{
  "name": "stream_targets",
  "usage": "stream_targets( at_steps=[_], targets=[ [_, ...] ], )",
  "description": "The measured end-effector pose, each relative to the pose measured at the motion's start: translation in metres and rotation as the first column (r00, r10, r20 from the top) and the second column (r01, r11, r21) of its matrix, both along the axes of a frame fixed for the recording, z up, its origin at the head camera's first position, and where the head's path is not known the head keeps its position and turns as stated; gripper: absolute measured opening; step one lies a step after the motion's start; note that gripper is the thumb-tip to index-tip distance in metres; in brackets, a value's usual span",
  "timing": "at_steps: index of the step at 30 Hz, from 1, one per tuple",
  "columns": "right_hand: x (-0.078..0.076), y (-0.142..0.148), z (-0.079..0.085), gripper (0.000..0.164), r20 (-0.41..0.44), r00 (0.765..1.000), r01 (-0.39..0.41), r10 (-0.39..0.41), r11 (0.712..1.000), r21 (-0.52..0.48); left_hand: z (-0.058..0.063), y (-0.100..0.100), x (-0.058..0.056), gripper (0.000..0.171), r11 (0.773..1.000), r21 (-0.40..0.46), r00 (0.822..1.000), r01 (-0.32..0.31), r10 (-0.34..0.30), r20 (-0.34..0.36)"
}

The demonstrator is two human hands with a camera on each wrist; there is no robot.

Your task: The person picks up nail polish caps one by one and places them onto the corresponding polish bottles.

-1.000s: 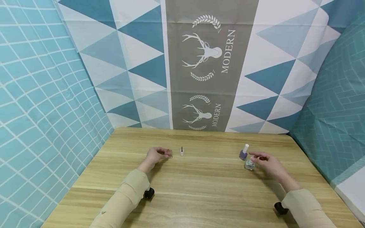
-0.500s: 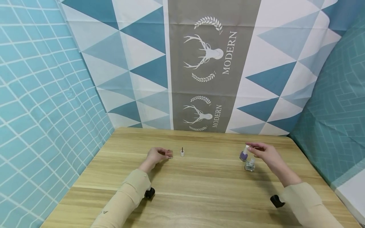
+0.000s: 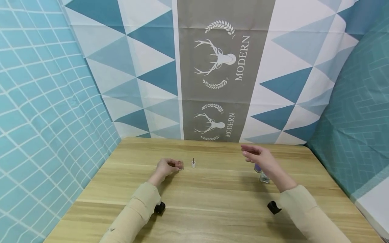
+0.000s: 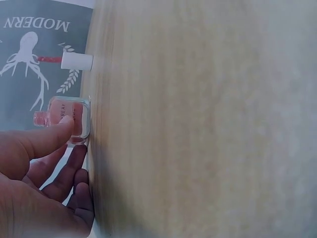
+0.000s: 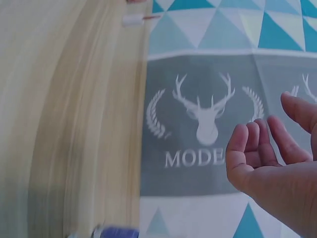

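Note:
Between thumb and fingers, my left hand (image 3: pixel 165 168) pinches an uncapped nail polish bottle (image 4: pixel 81 110) of pink polish, upright on the table. Close to its right, the white cap (image 3: pixel 193 165) stands upside down with its pink-coated brush (image 4: pixel 48 59) pointing up. My right hand (image 3: pixel 261 160) hangs in the air over the right part of the table, fingers loosely bent and holding nothing, as the right wrist view shows. Beneath it are a purple nail polish bottle (image 3: pixel 257 168) and a clear nail polish bottle (image 3: pixel 264 178), both partly hidden by the hand and wrist.
The wooden table (image 3: pixel 206 202) ends at a patterned cloth backdrop (image 3: pixel 212 67). Blue tiled-pattern cloth (image 3: pixel 45 101) hangs on the left, green cloth (image 3: pixel 355 128) on the right. A black wrist device (image 3: pixel 274 207) sits under the right sleeve.
My right hand has moved from the clear bottle past the purple bottle's cap, then up and to the left, with nothing in it. The left hand keeps its hold on the pink bottle.

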State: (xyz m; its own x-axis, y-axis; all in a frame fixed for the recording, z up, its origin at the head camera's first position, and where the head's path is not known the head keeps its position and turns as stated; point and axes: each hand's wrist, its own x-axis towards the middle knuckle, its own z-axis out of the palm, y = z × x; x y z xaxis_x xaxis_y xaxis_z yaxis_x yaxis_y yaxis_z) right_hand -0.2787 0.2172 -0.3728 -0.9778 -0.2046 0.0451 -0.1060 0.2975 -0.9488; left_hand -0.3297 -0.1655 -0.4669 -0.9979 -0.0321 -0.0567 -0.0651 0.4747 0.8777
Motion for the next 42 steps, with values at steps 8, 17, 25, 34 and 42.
stream_targets(
  at_steps=[8,17,25,34,42],
  targets=[
    [-0.010,-0.035,-0.001,0.054,0.012,0.998,-0.057,0.058,0.991,-0.120,-0.001,-0.001,0.001,0.022,1.000,-0.010,1.000,-0.004,0.004,-0.009],
    [-0.018,-0.065,-0.006,0.049,-0.036,0.997,-0.064,0.061,0.996,-0.070,0.000,-0.002,0.002,0.022,1.000,-0.016,1.000,-0.002,0.002,-0.005],
    [-0.029,-0.090,-0.020,0.045,-0.041,0.999,-0.037,0.034,0.995,-0.091,0.000,-0.002,0.000,0.023,1.000,-0.024,1.000,0.003,-0.004,-0.008],
    [-0.035,-0.113,-0.036,0.052,-0.032,0.999,-0.023,0.020,0.993,-0.114,0.001,0.000,0.000,0.022,1.000,-0.022,1.000,0.008,-0.008,-0.015],
    [-0.042,-0.124,-0.057,0.058,-0.009,1.000,-0.023,0.022,0.993,-0.119,0.000,0.000,-0.002,0.022,1.000,-0.013,1.000,0.000,0.000,-0.009]
  ],
)
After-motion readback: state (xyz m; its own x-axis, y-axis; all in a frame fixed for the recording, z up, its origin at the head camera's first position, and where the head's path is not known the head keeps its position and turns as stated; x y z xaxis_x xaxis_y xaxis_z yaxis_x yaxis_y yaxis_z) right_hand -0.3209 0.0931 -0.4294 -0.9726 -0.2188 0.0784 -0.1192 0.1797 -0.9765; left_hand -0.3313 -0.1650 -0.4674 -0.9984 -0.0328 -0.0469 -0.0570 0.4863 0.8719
